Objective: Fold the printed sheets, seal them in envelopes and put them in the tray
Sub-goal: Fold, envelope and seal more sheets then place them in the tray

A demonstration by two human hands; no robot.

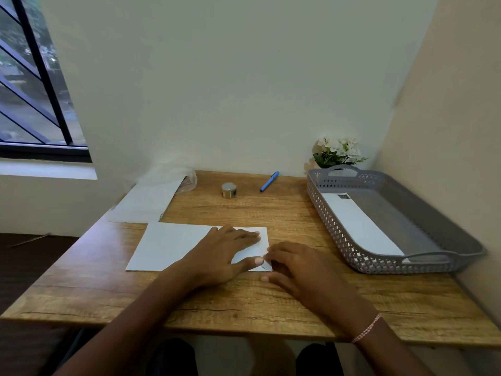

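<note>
A flat white rectangle of paper (pixel 173 245) lay on the wood-grain bench (pixel 244 302), midway between the near and far edges and a little toward the left edge. Whether it was a folded sheet or an envelope could not be told. The left hand (pixel 227 253) pressed down on its right end, fingers (pixel 245 236) straight and spread, grasping nothing. The right hand (pixel 295 267) rested on the bench just beside the paper's right edge, its fingers (pixel 271 252) loosely extended with the tips touching that edge, not clenched. A thin beaded bracelet (pixel 367 328) circled the right wrist.

A grey perforated plastic tray (pixel 339 234) with cut-out handles stood along the right edge of the bench. A long white envelope (pixel 360 223) with a small dark mark at its far end lay against the tray's left wall.

At the far left corner sat a stack of white paper in clear plastic wrap (pixel 146 202). Near the far edge stood a small roll of tape (pixel 229 190), and to its right lay a blue pen (pixel 269 181). A pot of white flowers (pixel 339 151) stood at the far edge behind the tray.
</note>
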